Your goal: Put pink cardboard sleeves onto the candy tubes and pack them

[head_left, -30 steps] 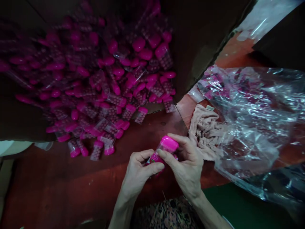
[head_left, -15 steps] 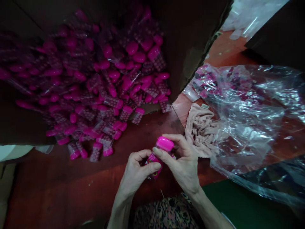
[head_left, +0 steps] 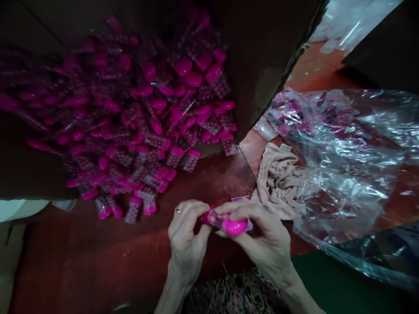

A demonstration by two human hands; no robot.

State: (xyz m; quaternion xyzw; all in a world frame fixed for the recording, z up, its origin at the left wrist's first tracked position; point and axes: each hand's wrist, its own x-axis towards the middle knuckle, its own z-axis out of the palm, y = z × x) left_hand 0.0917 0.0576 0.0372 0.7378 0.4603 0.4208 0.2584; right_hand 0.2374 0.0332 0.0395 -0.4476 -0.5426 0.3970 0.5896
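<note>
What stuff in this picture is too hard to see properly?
All in the head view:
- Held pink-capped container: its lower end is hidden by the left hand, its side partly by the right hand.
- Piled containers: the back ones fade into shadow.
- Clear plastic sheeting: cut off by the right edge.
- White rounded object: cut off by the left edge.

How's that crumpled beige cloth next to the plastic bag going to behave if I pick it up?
The beige cloth would probably hang floppy, since it lies in loose, soft folds. It's likely light, looking thin where it bunches. It may drag on the clear plastic bag, as their edges meet.
</note>
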